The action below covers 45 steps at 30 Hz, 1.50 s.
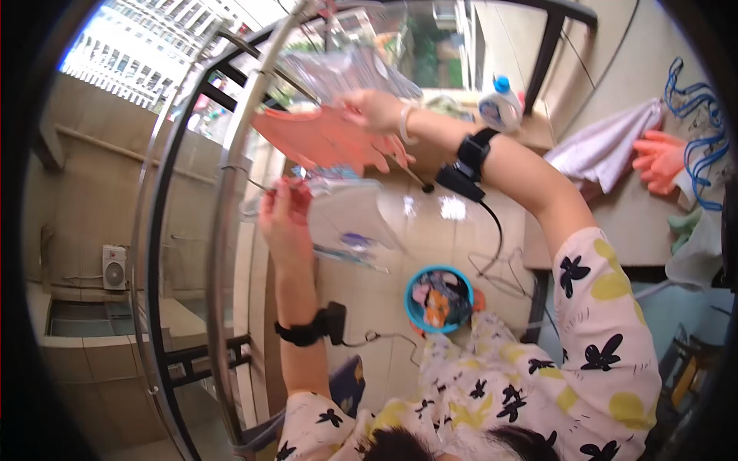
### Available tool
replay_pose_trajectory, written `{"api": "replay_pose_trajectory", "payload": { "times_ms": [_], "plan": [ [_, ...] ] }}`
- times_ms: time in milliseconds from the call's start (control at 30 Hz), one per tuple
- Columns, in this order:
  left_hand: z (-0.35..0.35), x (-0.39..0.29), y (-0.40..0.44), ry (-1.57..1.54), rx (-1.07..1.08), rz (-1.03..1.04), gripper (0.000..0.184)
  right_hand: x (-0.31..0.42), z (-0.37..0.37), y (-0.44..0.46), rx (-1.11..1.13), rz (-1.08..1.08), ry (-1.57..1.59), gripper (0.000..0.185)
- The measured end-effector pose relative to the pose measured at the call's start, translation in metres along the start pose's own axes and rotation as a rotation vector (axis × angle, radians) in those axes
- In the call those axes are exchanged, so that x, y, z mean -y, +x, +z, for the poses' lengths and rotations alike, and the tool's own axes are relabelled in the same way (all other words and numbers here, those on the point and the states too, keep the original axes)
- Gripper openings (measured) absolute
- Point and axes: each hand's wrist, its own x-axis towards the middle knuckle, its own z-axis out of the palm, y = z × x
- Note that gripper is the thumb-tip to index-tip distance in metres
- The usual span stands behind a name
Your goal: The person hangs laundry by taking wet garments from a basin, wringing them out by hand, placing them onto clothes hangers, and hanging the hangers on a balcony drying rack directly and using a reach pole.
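Note:
My right hand point(377, 113) is raised at the top middle, with its fingers pinched at the upper edge of an orange garment point(307, 138) that hangs by the rail. Lower and to the left, my left hand point(284, 219) is closed with the fingers bent. A small reddish thing lies at its fingertips, too blurred to name. Just right of that hand hangs a whitish cloth point(346, 211) with a purple mark. A greyish translucent garment point(346, 73) hangs behind the orange one.
Metal railing point(157, 253) runs along the left. A blue basin point(410, 307) of clothes stands on the tiled floor. A white bottle point(501, 107) with a blue cap sits on the ledge. Orange gloves point(659, 161), a pale cloth point(603, 154) and blue hangers point(703, 173) are at right.

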Motion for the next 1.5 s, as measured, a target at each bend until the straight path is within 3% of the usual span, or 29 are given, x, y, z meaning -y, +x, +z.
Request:
{"api": "replay_pose_trajectory", "payload": {
  "times_ms": [67, 100, 167, 233, 300, 333, 400, 433, 467, 533, 567, 600, 667, 733, 800, 867, 933, 967, 1000, 1033, 1100, 1233, 1300, 1333, 1400, 1433, 1500],
  "plan": [
    [-0.001, 0.001, -0.006, 0.036, 0.008, 0.035, 0.024, -0.023, 0.014, -0.017, -0.301, -0.046, 0.082, 0.032],
    [-0.001, 0.003, -0.015, 0.013, -0.042, 0.028, 0.028, -0.032, 0.019, -0.043, -0.282, 0.005, 0.086, 0.032],
    [-0.012, 0.018, -0.035, 0.085, -0.176, 0.108, 0.024, -0.039, 0.009, -0.091, -0.389, 0.336, 0.378, 0.032],
    [-0.043, 0.053, -0.059, 0.143, -0.256, 0.166, 0.017, -0.086, 0.028, -0.172, -0.399, 0.483, 0.39, 0.029],
    [-0.059, 0.109, -0.089, 0.267, -0.371, 0.123, 0.012, -0.118, 0.055, -0.277, -0.458, 0.903, 0.901, 0.023],
    [-0.082, 0.145, -0.104, 0.383, -0.29, -0.022, 0.012, -0.151, 0.083, -0.347, -0.445, 1.032, 0.84, 0.017],
    [-0.132, 0.232, -0.139, 0.505, -0.208, -0.371, 0.014, -0.201, 0.152, -0.492, -0.545, 1.578, 0.662, 0.01],
    [-0.155, 0.277, -0.159, 0.526, -0.206, -0.581, 0.015, -0.204, 0.17, -0.55, -0.451, 1.75, 0.524, 0.01],
    [-0.167, 0.319, -0.182, 0.606, -0.181, -0.742, 0.014, -0.203, 0.181, -0.599, -0.463, 1.885, 0.614, 0.011],
    [-0.205, 0.404, -0.213, 0.719, -0.083, -1.059, 0.015, -0.209, 0.225, -0.683, -0.291, 2.054, 0.422, 0.012],
    [-0.226, 0.445, -0.224, 0.756, -0.002, -1.217, 0.017, -0.213, 0.25, -0.721, -0.143, 2.029, 0.286, 0.012],
    [-0.248, 0.486, -0.234, 0.763, 0.001, -1.239, 0.017, -0.221, 0.276, -0.756, -0.142, 2.065, 0.306, 0.012],
    [-0.286, 0.57, -0.248, 0.954, 0.313, -1.369, 0.018, -0.242, 0.325, -0.81, -0.133, 2.112, 0.329, 0.013],
    [-0.339, 0.655, -0.251, 1.158, 0.614, -1.209, 0.02, -0.27, 0.372, -0.852, -0.224, 2.101, 0.249, 0.02],
    [-0.346, 0.712, -0.244, 1.559, 0.772, -0.788, 0.017, -0.309, 0.404, -0.869, -0.205, 2.071, 0.174, 0.038],
    [-0.344, 0.764, -0.239, 1.358, 0.683, -0.668, 0.017, -0.345, 0.413, -0.845, -0.311, 2.141, 0.154, 0.058],
    [-0.317, 0.791, -0.24, 1.179, 0.613, -0.65, 0.02, -0.404, 0.43, -0.856, -0.688, 2.174, 0.22, 0.064],
    [-0.295, 0.793, -0.239, 1.186, 0.594, -0.691, 0.027, -0.423, 0.424, -0.847, -0.751, 2.224, 0.304, 0.064],
    [-0.291, 0.803, -0.248, 1.271, 0.649, -0.478, 0.032, -0.437, 0.418, -0.838, -0.816, 2.272, 0.386, 0.064],
    [-0.28, 0.806, -0.252, 1.382, 0.697, -0.379, 0.037, -0.446, 0.424, -0.842, -0.81, 2.281, 0.392, 0.064],
    [-0.266, 0.811, -0.257, 1.512, 0.875, -0.249, 0.038, -0.459, 0.434, -0.846, -0.86, 2.313, 0.239, 0.028],
    [-0.27, 0.819, -0.262, 1.567, 1.001, -0.087, 0.031, -0.45, 0.47, -0.858, -0.678, 2.288, 0.495, 0.027],
    [-0.276, 0.803, -0.255, 1.397, 0.746, -0.701, 0.027, -0.433, 0.49, -0.86, -0.532, 2.174, 0.242, 0.032],
    [-0.284, 0.79, -0.257, 1.169, 0.526, -0.881, 0.025, -0.42, 0.481, -0.842, -0.538, 2.16, 0.246, 0.032],
    [-0.282, 0.735, -0.245, 0.887, 0.396, -1.009, 0.019, -0.38, 0.462, -0.801, -0.802, 2.175, 0.54, 0.036],
    [-0.279, 0.706, -0.24, 0.688, 0.344, -1.069, 0.019, -0.363, 0.452, -0.787, -0.811, 2.164, 0.549, 0.036],
    [-0.255, 0.64, -0.227, 0.539, 0.088, -1.344, 0.029, -0.334, 0.435, -0.763, -1.246, 1.955, 0.912, 0.032]
  ]
}}
